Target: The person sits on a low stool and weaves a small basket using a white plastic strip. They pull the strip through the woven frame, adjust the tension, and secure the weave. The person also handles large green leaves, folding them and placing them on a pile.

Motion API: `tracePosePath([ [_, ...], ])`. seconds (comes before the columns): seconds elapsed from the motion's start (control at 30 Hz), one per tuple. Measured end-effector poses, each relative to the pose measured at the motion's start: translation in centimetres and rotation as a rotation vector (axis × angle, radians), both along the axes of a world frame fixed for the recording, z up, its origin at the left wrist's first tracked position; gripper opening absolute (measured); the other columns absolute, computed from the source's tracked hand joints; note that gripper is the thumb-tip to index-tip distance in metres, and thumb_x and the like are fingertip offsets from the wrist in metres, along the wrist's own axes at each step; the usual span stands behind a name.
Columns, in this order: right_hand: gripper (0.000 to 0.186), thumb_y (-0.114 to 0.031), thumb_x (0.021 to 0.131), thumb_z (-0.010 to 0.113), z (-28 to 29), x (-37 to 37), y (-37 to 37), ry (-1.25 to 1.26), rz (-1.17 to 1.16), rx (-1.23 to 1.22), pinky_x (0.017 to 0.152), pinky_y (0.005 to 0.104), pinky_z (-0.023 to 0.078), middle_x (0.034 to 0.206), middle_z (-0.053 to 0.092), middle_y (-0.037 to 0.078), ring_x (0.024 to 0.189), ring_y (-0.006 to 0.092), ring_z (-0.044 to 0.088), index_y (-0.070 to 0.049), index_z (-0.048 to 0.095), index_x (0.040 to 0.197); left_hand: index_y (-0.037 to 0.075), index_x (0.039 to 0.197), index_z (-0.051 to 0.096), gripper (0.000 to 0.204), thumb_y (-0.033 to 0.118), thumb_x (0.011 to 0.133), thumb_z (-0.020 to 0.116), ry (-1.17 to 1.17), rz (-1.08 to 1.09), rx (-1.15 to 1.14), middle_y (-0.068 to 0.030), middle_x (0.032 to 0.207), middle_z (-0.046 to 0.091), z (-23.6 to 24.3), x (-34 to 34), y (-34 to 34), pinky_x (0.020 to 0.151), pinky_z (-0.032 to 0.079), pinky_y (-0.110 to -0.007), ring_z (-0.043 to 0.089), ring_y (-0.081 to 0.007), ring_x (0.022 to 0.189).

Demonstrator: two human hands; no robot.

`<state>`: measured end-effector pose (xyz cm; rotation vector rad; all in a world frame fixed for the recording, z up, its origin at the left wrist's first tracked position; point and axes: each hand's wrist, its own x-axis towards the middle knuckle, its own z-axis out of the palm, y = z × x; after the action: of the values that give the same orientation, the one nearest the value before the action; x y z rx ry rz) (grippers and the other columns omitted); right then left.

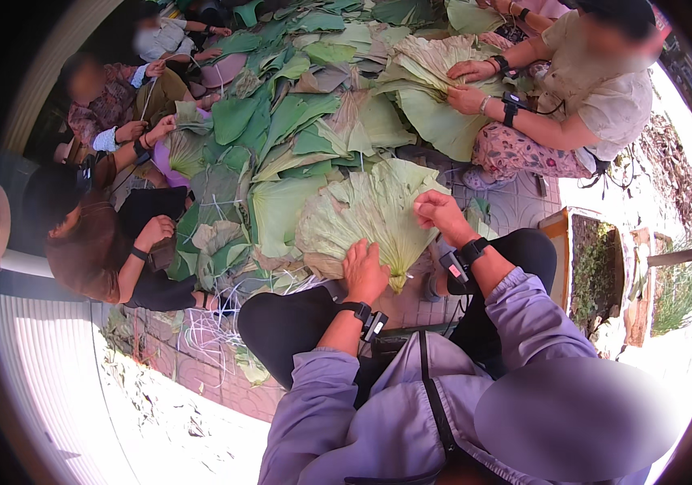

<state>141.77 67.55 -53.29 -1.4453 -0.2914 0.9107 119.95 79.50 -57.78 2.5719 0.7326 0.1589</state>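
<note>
A large pale green lotus leaf (366,206), browned at its left edge, fans out in front of my knees. Its folds run together to a yellowish gathered tip (397,281) nearest me. My left hand (366,271) rests on the leaf's lower left with the fingers stretched over it. Over the leaf's right edge, my right hand (440,217) is closed with its fingers curled in; whatever it may hold is too small to make out. Beyond lies a wide heap of green and dry leaves (297,121).
White plastic strings (220,323) lie tangled by my left knee. At right, a person (596,89) handles a stack of pale leaves (435,89). Several people sit on the left, the nearest in brown (87,259). A planter box (592,267) stands right of my knee.
</note>
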Motion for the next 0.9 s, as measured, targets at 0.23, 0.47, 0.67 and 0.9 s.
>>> tracePosePath([
  [0.23,0.033,-0.029,0.095,0.074,-1.4,-3.3,0.9,-0.127,0.595,-0.155,0.079,0.0319,0.053,0.093,0.068,0.003,0.088,0.0153,0.064,-0.001,0.066,0.111,0.001,0.127,0.064,0.051,0.015,0.079,0.078,-0.215,0.048,-0.042,-0.0175,0.135,0.058,-0.8,0.2,0.0,0.107,0.042,-0.046,0.053,-0.0368,0.127],
  [0.47,0.037,-0.026,0.089,0.077,-4.2,-4.6,1.7,-0.343,0.665,-0.170,0.080,0.0353,0.051,0.091,0.068,0.011,0.086,0.0199,0.061,0.002,0.064,0.109,0.001,0.099,0.061,0.019,0.002,0.086,0.074,-0.633,0.580,-0.438,-0.0101,0.093,0.064,-3.5,-1.5,4.3,0.073,0.054,-0.035,0.066,-0.0233,0.081],
  [0.67,0.033,-0.025,0.088,0.078,-4.8,-4.2,1.2,-0.457,0.704,-0.212,0.071,0.0373,0.049,0.080,0.065,0.010,0.076,0.0198,0.059,0.001,0.062,0.099,0.004,0.095,0.061,0.017,0.014,0.093,0.075,-0.598,0.968,-1.078,-0.0044,0.078,0.062,-2.5,-2.2,5.7,0.049,0.048,-0.026,0.061,-0.0142,0.059],
  [0.9,0.033,-0.026,0.085,0.080,-4.1,-4.6,1.8,-0.525,0.751,-0.230,0.070,0.0390,0.049,0.080,0.066,0.013,0.073,0.0240,0.061,0.000,0.062,0.096,0.009,0.096,0.062,0.017,0.020,0.094,0.074,-0.565,0.949,-1.148,-0.0031,0.076,0.062,-4.5,-3.3,7.1,0.045,0.049,-0.028,0.063,-0.0148,0.057],
])
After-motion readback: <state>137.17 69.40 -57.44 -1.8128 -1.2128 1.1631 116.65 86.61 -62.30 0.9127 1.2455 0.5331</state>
